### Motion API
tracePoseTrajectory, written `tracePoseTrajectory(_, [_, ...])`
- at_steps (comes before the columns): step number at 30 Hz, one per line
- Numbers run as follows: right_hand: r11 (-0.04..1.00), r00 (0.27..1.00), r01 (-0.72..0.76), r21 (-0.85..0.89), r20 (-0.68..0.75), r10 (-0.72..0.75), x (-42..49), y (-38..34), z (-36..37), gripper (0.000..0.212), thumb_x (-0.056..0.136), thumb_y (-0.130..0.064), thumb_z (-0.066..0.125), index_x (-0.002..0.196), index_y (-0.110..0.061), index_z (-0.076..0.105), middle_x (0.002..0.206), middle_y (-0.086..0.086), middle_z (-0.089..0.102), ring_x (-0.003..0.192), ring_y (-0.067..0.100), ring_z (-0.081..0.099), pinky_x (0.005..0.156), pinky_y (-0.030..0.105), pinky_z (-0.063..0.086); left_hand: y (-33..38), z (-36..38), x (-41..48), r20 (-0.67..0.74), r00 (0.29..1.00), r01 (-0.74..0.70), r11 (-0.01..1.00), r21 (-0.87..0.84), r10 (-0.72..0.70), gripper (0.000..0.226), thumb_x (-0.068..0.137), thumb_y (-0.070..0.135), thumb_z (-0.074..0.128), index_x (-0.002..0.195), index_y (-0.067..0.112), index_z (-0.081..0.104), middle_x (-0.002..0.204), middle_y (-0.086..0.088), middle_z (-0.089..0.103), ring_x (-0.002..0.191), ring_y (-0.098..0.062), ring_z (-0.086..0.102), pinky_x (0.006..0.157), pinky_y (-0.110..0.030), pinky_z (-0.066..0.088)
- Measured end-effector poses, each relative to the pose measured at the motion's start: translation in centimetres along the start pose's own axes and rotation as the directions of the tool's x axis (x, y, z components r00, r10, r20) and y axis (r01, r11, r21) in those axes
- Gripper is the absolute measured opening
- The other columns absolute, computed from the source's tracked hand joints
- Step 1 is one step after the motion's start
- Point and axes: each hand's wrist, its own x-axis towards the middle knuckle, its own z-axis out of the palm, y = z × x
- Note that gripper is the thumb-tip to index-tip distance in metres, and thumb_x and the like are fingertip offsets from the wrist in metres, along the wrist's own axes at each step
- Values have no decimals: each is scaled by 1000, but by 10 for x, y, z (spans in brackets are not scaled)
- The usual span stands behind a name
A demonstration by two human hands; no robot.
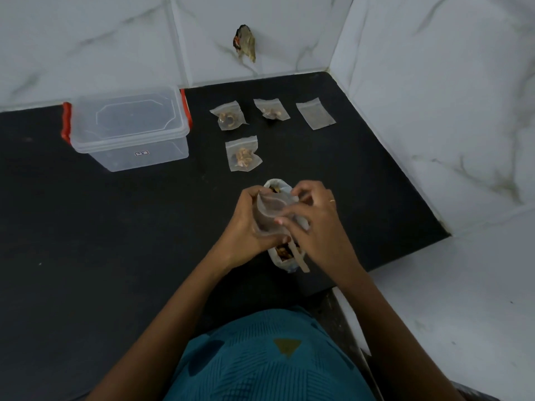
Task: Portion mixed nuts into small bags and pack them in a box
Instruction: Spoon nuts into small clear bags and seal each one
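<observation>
My left hand (243, 227) and my right hand (314, 224) both hold a small clear zip bag (267, 215) above a larger plastic bag of mixed nuts (285, 253). My right fingers pinch the small bag's upper edge. A flat wooden stick (299, 260) leans out of the nut bag. Three small bags with nuts lie on the black counter: one (243, 154) just beyond my hands, two more (228, 115) (271, 109) farther back. An empty small bag (315, 114) lies to their right. The clear box (128, 127) with red latches stands at the back left, lid on.
The black counter (86, 227) ends at white marble walls behind and on the right; its right edge runs diagonally close to my right hand. A dark damaged patch (245, 43) marks the back wall. My teal patterned clothing (269, 357) fills the bottom of the view.
</observation>
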Motion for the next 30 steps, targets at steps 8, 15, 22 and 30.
tracePoseTrajectory(8, [942, 988, -121, 314, 131, 83, 10, 6, -24, 15, 74, -17, 71, 86, -12, 65, 109, -6, 53, 103, -4, 51, 86, 6, 41, 20, -13, 4, -239, 970, -5, 983, -183, -39, 20, 88, 3, 52, 90, 20, 62, 87, 11, 66, 84, 5, 63, 70, -10, 49])
tracePoseTrajectory(15, [899, 974, -223, 376, 43, 224, 14, -2, -18, 17, 74, -7, 71, 83, -18, 61, 99, -8, 61, 93, 6, 61, 78, 20, 52, 24, -3, 7, -303, 953, -51, 983, -176, -5, 18, 89, 4, 53, 88, 18, 63, 88, 9, 66, 86, 2, 64, 73, -12, 49])
tracePoseTrajectory(22, [851, 948, -319, 417, 132, 290, 17, -1, -20, 11, 77, -3, 68, 79, -4, 58, 91, -8, 62, 87, 7, 63, 72, 20, 55, 21, 3, 8, -356, 934, -23, 987, -157, -35, 15, 89, 7, 54, 88, 18, 64, 86, 8, 66, 83, 0, 65, 72, -14, 50])
tracePoseTrajectory(30, [787, 918, -396, 473, 208, 337, 18, -4, -19, 12, 79, -9, 67, 78, -13, 56, 82, -1, 64, 73, 7, 66, 62, 23, 56, 18, 6, 7, -405, 912, -7, 988, -155, -57, 14, 91, 9, 52, 92, 18, 63, 88, 6, 65, 80, -2, 65, 68, -16, 52])
